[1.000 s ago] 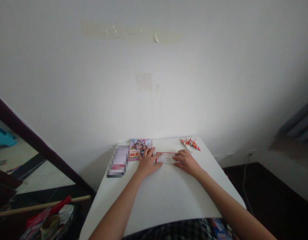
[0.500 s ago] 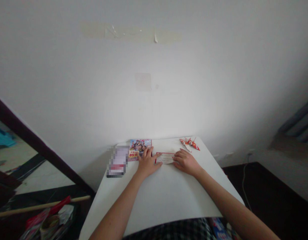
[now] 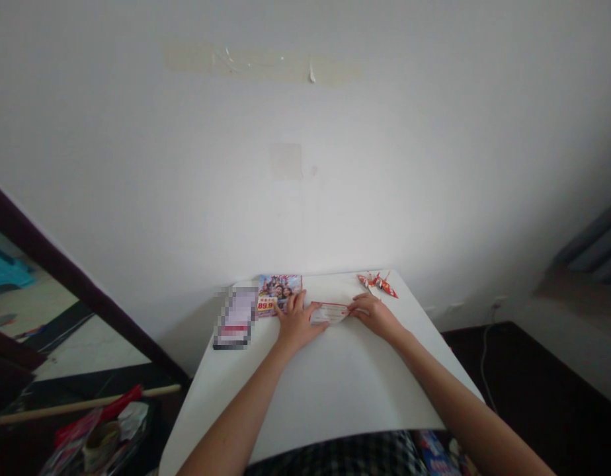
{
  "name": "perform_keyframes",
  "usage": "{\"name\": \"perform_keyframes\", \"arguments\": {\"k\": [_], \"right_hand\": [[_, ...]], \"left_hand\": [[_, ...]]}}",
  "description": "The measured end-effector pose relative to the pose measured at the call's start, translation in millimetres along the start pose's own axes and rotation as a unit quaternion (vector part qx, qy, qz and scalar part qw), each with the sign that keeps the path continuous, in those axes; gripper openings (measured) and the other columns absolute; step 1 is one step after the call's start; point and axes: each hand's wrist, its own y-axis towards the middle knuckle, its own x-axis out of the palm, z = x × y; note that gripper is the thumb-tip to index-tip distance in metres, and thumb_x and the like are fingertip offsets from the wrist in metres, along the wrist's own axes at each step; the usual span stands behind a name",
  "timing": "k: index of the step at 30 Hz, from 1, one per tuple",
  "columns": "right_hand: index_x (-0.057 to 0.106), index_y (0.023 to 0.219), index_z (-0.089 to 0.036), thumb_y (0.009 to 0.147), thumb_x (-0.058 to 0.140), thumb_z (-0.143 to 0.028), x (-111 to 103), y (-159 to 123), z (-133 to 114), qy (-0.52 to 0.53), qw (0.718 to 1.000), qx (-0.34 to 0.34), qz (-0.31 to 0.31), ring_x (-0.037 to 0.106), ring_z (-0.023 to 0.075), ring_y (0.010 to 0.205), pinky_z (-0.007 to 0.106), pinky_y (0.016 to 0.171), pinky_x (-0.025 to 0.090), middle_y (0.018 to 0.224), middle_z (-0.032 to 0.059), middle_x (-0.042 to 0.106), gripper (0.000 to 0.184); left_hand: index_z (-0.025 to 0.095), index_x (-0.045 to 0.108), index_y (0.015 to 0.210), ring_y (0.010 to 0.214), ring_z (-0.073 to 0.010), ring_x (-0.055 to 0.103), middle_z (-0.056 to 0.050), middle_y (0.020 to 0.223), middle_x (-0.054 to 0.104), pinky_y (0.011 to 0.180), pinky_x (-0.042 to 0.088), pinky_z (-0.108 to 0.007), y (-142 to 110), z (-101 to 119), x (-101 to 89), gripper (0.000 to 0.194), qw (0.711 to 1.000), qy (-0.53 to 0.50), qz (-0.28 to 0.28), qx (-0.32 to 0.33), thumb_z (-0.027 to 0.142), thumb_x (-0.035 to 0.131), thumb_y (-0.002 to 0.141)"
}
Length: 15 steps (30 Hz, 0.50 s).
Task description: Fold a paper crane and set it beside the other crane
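Note:
A small white sheet of paper (image 3: 330, 313) with a red edge and printed lines lies between my hands. My left hand (image 3: 296, 324) rests with fingers spread, its thumb and forefinger at the paper's left end and other fingertips over a colourful printed leaflet (image 3: 274, 287). At the opposite end, my right hand (image 3: 377, 315) pinches the paper's corner between thumb and fingers. Behind the right hand sit red-and-white folded paper pieces (image 3: 381, 284), resembling origami cranes.
On the left of the white table (image 3: 350, 390) lies a blurred phone-like object (image 3: 239, 316). The table's back edge meets a pale wall (image 3: 345, 198). Down to the left, a wooden stick (image 3: 87, 404) crosses near a bin of rubbish (image 3: 107, 443). A cable (image 3: 484, 363) hangs at right.
My right fingers have drawn together on the paper's right end, which now looks narrower and folded or tilted. My left thumb has shifted slightly right along its lower edge.

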Motion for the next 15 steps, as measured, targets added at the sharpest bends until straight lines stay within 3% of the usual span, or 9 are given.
{"name": "perform_keyframes", "arguments": {"k": [7,15], "right_hand": [[0.076,0.087,-0.022,0.093,0.064,-0.037,8.8,9.7,-3.9,0.015,0.997,0.065,0.026,0.064,0.0216,0.093,0.034,0.086,0.05,0.087,0.0062,0.073,0.02],[0.078,0.088,-0.022,0.091,0.066,-0.037,16.1,22.0,-10.1,-0.022,0.992,0.126,0.009,0.062,0.0213,0.094,0.032,0.089,0.044,0.088,0.006,0.074,0.019]], "left_hand": [[0.043,0.062,0.131,0.148,-0.0435,0.02,-0.005,0.163,0.03,0.112,0.006,-0.081,-3.5,7.9,-3.6,0.062,1.0,0.012,-0.012,-0.011,0.072,0.061,0.076],[0.042,0.062,0.13,0.15,-0.0408,0.021,-0.005,0.163,0.032,0.114,0.005,-0.078,-5.6,14.7,0.1,0.063,0.999,0.029,-0.001,-0.022,0.071,0.062,0.075]]}}
